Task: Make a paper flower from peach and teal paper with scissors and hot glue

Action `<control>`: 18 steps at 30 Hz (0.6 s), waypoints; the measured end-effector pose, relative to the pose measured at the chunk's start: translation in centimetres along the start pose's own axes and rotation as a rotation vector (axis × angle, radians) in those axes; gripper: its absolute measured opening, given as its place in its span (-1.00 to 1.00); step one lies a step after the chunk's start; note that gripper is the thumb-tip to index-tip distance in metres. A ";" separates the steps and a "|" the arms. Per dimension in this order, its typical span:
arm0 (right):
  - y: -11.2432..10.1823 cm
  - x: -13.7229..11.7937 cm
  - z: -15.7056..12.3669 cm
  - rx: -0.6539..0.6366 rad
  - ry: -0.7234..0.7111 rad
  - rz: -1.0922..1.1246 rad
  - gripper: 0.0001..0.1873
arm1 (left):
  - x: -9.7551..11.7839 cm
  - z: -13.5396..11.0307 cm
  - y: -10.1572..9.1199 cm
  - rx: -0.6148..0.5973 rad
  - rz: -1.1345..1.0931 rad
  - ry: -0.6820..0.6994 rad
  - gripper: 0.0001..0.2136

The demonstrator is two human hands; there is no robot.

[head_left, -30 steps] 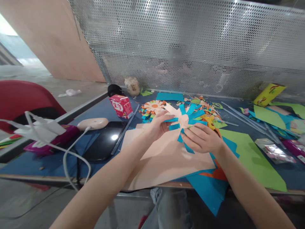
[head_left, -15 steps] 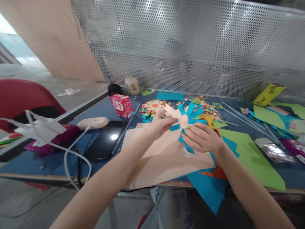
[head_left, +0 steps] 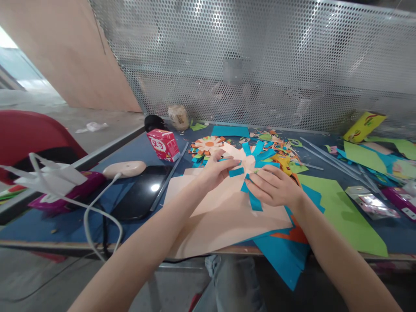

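Between my hands, above a stack of peach paper sheets [head_left: 234, 221], is a paper flower [head_left: 248, 164] with a peach centre and blue strip petals. My left hand [head_left: 218, 168] pinches its left side, thumb and fingers closed on the paper. On the flower's lower right, my right hand [head_left: 273, 183] has its fingers closed at the base of a blue petal [head_left: 255, 202]; its fingertips partly hide what they hold. Just behind my left hand lies a finished-looking paper flower [head_left: 208, 144] with an orange middle.
A phone [head_left: 143, 193], a pink box [head_left: 163, 144] and a white charger with cable [head_left: 53, 177] are at left. Paper scraps [head_left: 276, 141] lie behind the hands. Green paper [head_left: 338, 212], clear sticks [head_left: 334, 162] and a yellow tube [head_left: 364, 127] are at right. A perforated metal panel [head_left: 260, 65] stands behind.
The view has shifted slightly. My hands stay on the paper flower with almost the same grip, and the lower blue petal hangs a little more in view.
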State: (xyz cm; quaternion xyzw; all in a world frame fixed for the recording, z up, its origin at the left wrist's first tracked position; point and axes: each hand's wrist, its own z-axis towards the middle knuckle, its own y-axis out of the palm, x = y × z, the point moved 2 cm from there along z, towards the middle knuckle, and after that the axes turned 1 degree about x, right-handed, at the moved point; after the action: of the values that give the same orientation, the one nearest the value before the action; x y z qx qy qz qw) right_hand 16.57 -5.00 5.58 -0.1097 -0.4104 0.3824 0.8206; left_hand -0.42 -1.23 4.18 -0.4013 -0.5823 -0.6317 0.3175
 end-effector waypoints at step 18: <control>0.1 -0.3 0.2 -0.006 -0.105 -0.201 -0.89 | -0.5 0.4 -0.5 -0.002 0.019 0.038 -0.62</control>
State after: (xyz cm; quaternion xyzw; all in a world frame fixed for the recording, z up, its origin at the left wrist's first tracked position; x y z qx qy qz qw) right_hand 16.30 -5.21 5.47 -0.0503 -0.4626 0.3022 0.8319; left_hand -0.56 -0.84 3.45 -0.3948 -0.5717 -0.6370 0.3340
